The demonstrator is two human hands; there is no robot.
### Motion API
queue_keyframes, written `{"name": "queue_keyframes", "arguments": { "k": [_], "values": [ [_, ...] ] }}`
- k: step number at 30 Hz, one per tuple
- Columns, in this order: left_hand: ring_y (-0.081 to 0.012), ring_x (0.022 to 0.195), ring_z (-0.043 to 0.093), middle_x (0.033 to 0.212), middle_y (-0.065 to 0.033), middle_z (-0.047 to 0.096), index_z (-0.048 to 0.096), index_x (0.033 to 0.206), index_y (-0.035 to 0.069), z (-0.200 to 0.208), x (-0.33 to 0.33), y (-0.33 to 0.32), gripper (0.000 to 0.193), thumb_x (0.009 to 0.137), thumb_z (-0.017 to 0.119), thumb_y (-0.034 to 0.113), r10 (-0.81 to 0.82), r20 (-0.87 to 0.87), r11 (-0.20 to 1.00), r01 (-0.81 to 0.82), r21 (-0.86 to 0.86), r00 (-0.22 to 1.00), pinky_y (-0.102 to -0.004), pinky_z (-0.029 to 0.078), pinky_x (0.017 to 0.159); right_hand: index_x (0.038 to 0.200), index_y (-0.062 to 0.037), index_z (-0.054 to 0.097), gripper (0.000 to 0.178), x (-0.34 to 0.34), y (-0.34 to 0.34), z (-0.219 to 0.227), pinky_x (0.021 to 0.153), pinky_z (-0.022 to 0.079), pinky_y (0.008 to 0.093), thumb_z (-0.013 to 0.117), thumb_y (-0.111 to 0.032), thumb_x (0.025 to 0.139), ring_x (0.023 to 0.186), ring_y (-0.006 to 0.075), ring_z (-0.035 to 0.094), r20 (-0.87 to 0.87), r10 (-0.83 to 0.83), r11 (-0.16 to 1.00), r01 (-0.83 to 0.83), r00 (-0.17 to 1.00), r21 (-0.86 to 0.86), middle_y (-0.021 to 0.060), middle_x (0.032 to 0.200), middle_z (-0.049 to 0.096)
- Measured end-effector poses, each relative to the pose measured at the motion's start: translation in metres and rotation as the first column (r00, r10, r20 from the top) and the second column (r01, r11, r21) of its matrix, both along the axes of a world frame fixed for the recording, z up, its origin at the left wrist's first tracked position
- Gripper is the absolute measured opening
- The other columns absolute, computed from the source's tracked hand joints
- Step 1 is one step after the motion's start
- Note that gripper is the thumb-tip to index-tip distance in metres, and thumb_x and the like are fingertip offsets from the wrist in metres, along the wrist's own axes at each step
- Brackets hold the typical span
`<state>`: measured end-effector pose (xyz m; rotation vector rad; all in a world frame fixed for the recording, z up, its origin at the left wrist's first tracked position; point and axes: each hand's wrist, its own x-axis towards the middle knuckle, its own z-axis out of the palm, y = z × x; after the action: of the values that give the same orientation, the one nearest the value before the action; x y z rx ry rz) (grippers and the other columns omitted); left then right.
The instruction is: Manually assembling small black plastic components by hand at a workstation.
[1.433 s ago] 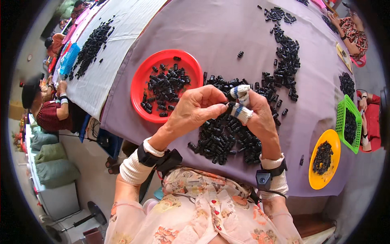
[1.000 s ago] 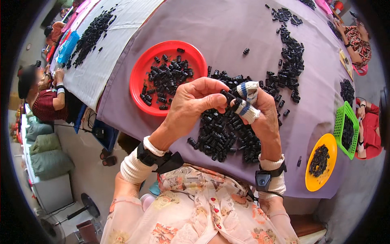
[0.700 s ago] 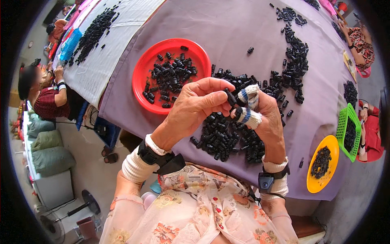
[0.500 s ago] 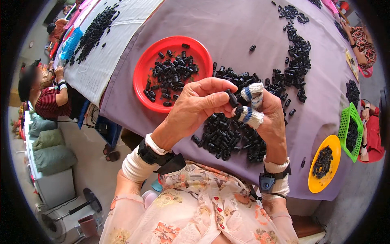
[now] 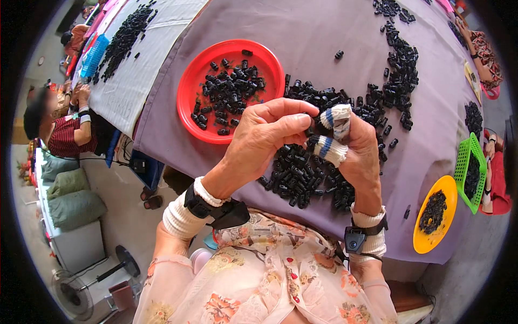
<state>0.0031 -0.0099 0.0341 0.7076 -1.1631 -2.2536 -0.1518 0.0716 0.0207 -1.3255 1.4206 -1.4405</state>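
In front of my chest my two hands meet at the fingertips above the table. My left hand (image 5: 264, 129) pinches a small black cylindrical part (image 5: 309, 130) between thumb and index finger; most of it is hidden. My right hand (image 5: 357, 154) has its thumb and index finger curled toward the same spot, in white cloth finger covers (image 5: 333, 150) with blue and dark stripes. What lies between those two fingers cannot be made out. Below and behind the hands spreads a pile of black cylindrical parts (image 5: 307, 175). Further left, a red round tray (image 5: 186, 97) holds many such parts.
A purple cloth (image 5: 259, 21) covers the table. At right are a yellow plate (image 5: 421, 243) with dark bits and a green basket (image 5: 463, 162). Co-workers sit along the right side and at a pale table (image 5: 162, 59) on the left. A fan (image 5: 127, 261) stands lower left.
My hands stay together at nearly the same place. The black part, plainly visible before, is now mostly covered by my fingers. The whole view has shifted slightly.
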Motion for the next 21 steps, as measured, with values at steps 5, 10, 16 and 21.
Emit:
{"name": "queue_keyframes", "arguments": {
  "k": [5, 10, 16, 21],
  "values": [
    [-0.0101, 0.085, 0.059, 0.094, -0.0058, 0.061, 0.055, 0.111, -0.002, -0.004, 0.001, 0.000, 0.026, 0.089, 0.051, 0.011, -0.010, -0.045, 1.000, 0.011, 0.025, 0.999, -0.0266, 0.049, 0.078, 0.084, -0.0039, 0.056, 0.024, 0.000, -0.001, -0.005, 0.055, 0.042, 0.0208, 0.071, -0.002, 0.065, 0.058, 0.0053, 0.049, 0.058, 0.000, 1.000, 0.000, 0.998, 0.014, -0.0007, 0.066, 0.056],
    [-0.0110, 0.088, 0.059, 0.096, -0.0073, 0.061, 0.052, 0.114, -0.003, -0.008, 0.002, 0.001, 0.029, 0.090, 0.051, 0.013, -0.012, -0.085, 1.000, 0.015, 0.027, 0.996, -0.0273, 0.049, 0.080, 0.084, -0.0037, 0.056, 0.024, 0.002, -0.001, -0.005, 0.054, 0.042, 0.0203, 0.072, -0.003, 0.066, 0.058, 0.0047, 0.049, 0.043, -0.006, 1.000, 0.005, 0.999, 0.029, -0.0006, 0.066, 0.056],
    [-0.0106, 0.086, 0.059, 0.097, -0.0072, 0.061, 0.051, 0.115, -0.002, -0.009, 0.007, -0.001, 0.031, 0.087, 0.055, 0.009, -0.022, -0.177, 0.996, 0.037, 0.079, 0.984, -0.0250, 0.049, 0.076, 0.085, -0.0035, 0.057, 0.024, 0.005, -0.002, -0.002, 0.052, 0.042, 0.0203, 0.074, -0.007, 0.068, 0.056, 0.0041, 0.049, 0.074, -0.011, 1.000, 0.013, 0.997, -0.019, -0.0012, 0.065, 0.057],
    [-0.0098, 0.082, 0.059, 0.095, -0.0060, 0.061, 0.051, 0.116, -0.002, -0.011, 0.008, 0.000, 0.034, 0.084, 0.058, 0.007, -0.031, -0.214, 0.996, 0.047, 0.070, 0.976, -0.0229, 0.048, 0.072, 0.084, -0.0040, 0.057, 0.024, 0.005, -0.001, -0.006, 0.052, 0.041, 0.0193, 0.075, -0.008, 0.067, 0.057, 0.0036, 0.048, 0.066, 0.004, 0.999, -0.001, 0.998, -0.036, -0.0014, 0.065, 0.058]
  ]
}}
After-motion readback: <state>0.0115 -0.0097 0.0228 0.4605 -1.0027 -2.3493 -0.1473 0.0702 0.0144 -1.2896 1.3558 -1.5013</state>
